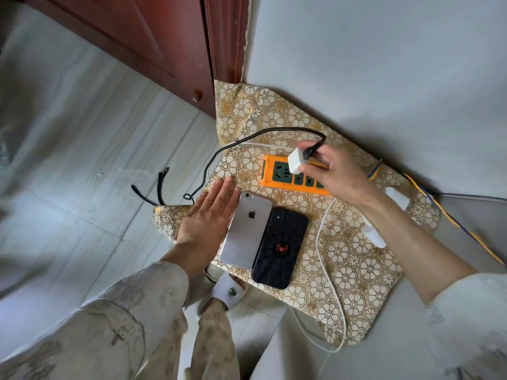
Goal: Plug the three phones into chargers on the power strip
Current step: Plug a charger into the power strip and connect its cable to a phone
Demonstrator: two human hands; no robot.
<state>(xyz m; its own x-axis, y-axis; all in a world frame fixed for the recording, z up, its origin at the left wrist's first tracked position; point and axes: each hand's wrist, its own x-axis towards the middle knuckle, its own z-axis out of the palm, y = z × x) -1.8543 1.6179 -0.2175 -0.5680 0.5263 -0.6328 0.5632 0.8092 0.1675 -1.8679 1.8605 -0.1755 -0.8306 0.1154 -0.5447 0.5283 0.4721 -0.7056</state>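
Now right hand (333,174) pinches white charger (297,161) over power strip (277,175).

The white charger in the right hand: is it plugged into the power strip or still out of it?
Cannot tell for sure. The right hand grips the white charger right at the power strip's sockets, hiding its prongs.

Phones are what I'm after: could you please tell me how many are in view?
2: a silver phone beside the left hand, and a black phone touching its right edge. A third may be hidden.
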